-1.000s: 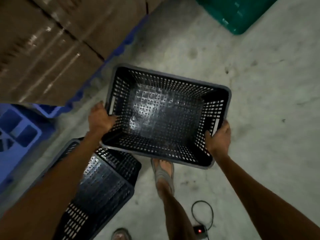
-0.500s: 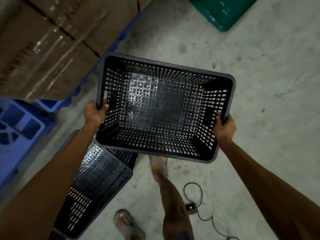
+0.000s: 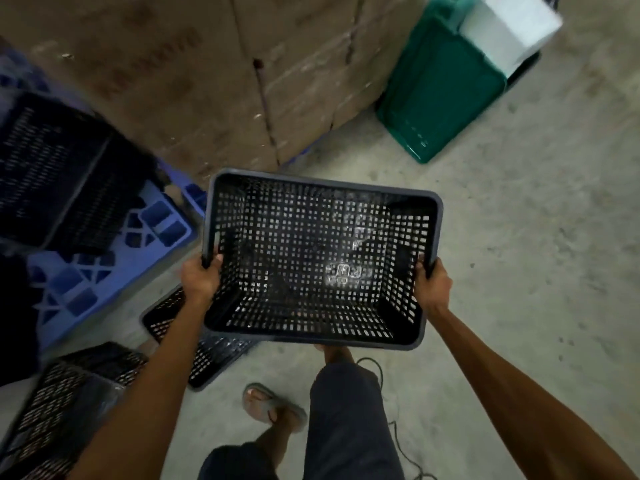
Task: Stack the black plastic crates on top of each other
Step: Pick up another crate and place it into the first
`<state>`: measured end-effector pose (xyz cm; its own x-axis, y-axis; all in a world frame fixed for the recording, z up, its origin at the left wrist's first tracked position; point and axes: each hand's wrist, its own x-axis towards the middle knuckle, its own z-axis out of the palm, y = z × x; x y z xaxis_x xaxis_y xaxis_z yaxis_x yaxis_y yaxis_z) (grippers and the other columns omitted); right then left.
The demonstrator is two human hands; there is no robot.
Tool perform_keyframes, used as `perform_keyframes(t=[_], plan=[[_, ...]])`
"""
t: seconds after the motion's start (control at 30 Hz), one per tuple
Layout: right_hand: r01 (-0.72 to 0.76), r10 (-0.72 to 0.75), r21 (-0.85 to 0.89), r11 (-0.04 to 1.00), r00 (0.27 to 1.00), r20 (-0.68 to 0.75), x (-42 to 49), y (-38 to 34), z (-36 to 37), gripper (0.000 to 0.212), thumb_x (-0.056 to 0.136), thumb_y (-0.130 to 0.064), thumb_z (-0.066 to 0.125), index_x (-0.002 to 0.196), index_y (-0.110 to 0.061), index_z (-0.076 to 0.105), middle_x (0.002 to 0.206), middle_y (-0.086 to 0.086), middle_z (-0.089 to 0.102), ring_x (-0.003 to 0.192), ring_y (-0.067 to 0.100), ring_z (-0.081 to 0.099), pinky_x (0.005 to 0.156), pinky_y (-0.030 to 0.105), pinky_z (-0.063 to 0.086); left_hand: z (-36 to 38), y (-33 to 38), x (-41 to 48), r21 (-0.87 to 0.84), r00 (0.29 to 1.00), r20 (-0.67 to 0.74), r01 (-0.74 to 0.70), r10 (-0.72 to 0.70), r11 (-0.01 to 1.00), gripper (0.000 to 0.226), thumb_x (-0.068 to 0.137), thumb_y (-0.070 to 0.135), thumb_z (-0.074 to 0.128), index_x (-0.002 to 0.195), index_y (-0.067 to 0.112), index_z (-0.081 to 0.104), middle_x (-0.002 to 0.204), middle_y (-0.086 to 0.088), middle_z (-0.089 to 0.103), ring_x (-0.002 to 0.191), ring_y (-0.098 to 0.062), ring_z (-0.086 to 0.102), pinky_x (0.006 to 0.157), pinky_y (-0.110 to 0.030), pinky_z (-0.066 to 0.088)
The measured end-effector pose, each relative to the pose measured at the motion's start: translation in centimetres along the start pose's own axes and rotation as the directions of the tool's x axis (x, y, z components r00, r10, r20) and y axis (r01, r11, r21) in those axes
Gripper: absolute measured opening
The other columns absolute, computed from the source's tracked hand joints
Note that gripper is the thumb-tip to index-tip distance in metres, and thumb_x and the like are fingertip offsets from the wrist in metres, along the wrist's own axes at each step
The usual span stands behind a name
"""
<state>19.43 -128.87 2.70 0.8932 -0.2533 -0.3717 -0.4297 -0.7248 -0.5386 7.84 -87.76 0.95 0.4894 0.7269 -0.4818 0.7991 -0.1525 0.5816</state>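
Observation:
I hold a black perforated plastic crate (image 3: 318, 258) in the air in front of me, its open side facing up. My left hand (image 3: 199, 277) grips its left rim and my right hand (image 3: 431, 284) grips its right rim. Below my left forearm a second black crate (image 3: 211, 355) lies on the concrete floor, partly hidden by the held crate. A third black crate (image 3: 65, 396) sits at the lower left. More black crates (image 3: 52, 168) rest on a blue pallet at the far left.
A blue plastic pallet (image 3: 90, 278) lies at the left. A wall of wrapped cardboard boxes (image 3: 207, 74) rises straight ahead. A green bin (image 3: 440, 95) with a white box (image 3: 509, 26) on it stands at the upper right. A thin cable (image 3: 398, 441) trails by my feet.
The view has lifted and swung left, bringing the blue pallet with crates and the green bin into sight. The held crate now sits lower and further right in view, still gripped by both hands.

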Motion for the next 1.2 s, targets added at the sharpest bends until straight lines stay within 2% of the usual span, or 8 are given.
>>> perform_keyframes(t=[0.17, 0.37, 0.5, 0.67, 0.8, 0.97, 1.1, 1.2], plan=[[0.152, -0.148, -0.012, 0.988, 0.978, 0.149, -10.2, -2.8, 4.0, 0.035, 0.101, -0.031, 0.049, 0.118, -0.003, 0.061, 0.107, 0.021, 0.071, 0.096, 0.037, 0.067, 0.079, 0.039, 0.050, -10.4, -12.1, -6.8, -0.129, 0.980, -0.088, 0.165, -0.177, 0.978, 0.036, 0.091, 0.024, 0.065, 0.113, -0.004, 0.069, 0.110, -0.025, 0.071, 0.103, -0.038, 0.067, 0.088, -0.040, 0.050], [0.258, -0.209, -0.117, 0.959, 0.923, 0.322, -16.8, -5.2, 12.5, 0.031, 0.099, -0.026, 0.052, 0.118, -0.003, 0.062, 0.109, 0.021, 0.071, 0.098, 0.038, 0.066, 0.084, 0.043, 0.051, -16.6, -25.6, -10.7, -0.180, 0.915, -0.152, 0.347, -0.375, 0.920, 0.040, 0.091, 0.026, 0.065, 0.093, -0.014, 0.070, 0.075, -0.021, 0.062, 0.082, -0.036, 0.066, 0.064, -0.034, 0.038], [0.406, -0.303, -0.179, 0.896, 0.854, 0.423, -17.7, -6.4, 19.5, 0.035, 0.099, -0.032, 0.052, 0.118, -0.006, 0.063, 0.110, 0.019, 0.071, 0.099, 0.038, 0.067, 0.085, 0.044, 0.052, -17.2, -33.5, -10.4, -0.238, 0.881, -0.162, 0.403, -0.445, 0.884, 0.036, 0.090, 0.024, 0.067, 0.094, -0.012, 0.069, 0.089, -0.030, 0.070, 0.085, -0.032, 0.067, 0.064, -0.032, 0.038], [0.557, -0.375, -0.271, 0.785, 0.775, 0.508, -14.8, -7.6, 27.9, 0.027, 0.099, -0.025, 0.053, 0.114, -0.003, 0.059, 0.105, 0.024, 0.070, 0.095, 0.043, 0.066, 0.078, 0.041, 0.050, -14.5, -40.6, -7.8, -0.309, 0.861, -0.116, 0.442, -0.495, 0.842, 0.033, 0.091, 0.029, 0.064, 0.097, -0.003, 0.071, 0.094, -0.022, 0.073, 0.084, -0.027, 0.067, 0.069, -0.035, 0.048], [0.644, -0.419, -0.314, 0.697, 0.722, 0.551, -11.7, -8.7, 33.2, 0.024, 0.099, -0.020, 0.051, 0.113, -0.001, 0.051, 0.104, 0.029, 0.067, 0.093, 0.047, 0.064, 0.073, 0.040, 0.046, -11.2, -43.2, -5.0, -0.370, 0.819, -0.119, 0.488, -0.561, 0.791, 0.027, 0.089, 0.028, 0.067, 0.073, 0.007, 0.064, 0.076, -0.014, 0.068, 0.081, -0.033, 0.070, 0.068, -0.040, 0.052], [0.646, -0.404, -0.325, 0.690, 0.717, 0.568, -8.9, -9.1, 37.5, 0.022, 0.101, -0.021, 0.048, 0.114, -0.003, 0.048, 0.106, 0.028, 0.066, 0.094, 0.047, 0.063, 0.071, 0.036, 0.040, -9.3, -44.1, -2.1, -0.344, 0.821, -0.151, 0.478, -0.550, 0.808, 0.020, 0.089, 0.022, 0.067, 0.097, 0.005, 0.073, 0.084, -0.003, 0.066, 0.082, -0.022, 0.064, 0.073, -0.031, 0.048], [0.668, -0.430, -0.322, 0.671, 0.704, 0.566, -8.0, -9.7, 39.3, 0.023, 0.101, -0.022, 0.048, 0.112, -0.003, 0.048, 0.103, 0.029, 0.065, 0.091, 0.046, 0.063, 0.069, 0.034, 0.037, -9.8, -44.3, -0.2, -0.314, 0.803, -0.171, 0.505, -0.571, 0.804, 0.021, 0.090, 0.027, 0.066, 0.082, 0.008, 0.064, 0.083, -0.010, 0.065, 0.083, -0.022, 0.064, 0.080, -0.041, 0.053], [0.671, -0.405, -0.327, 0.665, 0.693, 0.596, -7.8, -10.5, 39.2, 0.023, 0.101, -0.021, 0.047, 0.114, -0.003, 0.047, 0.104, 0.028, 0.066, 0.092, 0.047, 0.063, 0.070, 0.037, 0.041, -10.0, -43.5, 0.1, -0.308, 0.792, -0.180, 0.518, -0.583, 0.798, 0.025, 0.091, 0.024, 0.064, 0.092, -0.001, 0.068, 0.087, -0.013, 0.066, 0.090, -0.028, 0.068, 0.082, -0.041, 0.053]])
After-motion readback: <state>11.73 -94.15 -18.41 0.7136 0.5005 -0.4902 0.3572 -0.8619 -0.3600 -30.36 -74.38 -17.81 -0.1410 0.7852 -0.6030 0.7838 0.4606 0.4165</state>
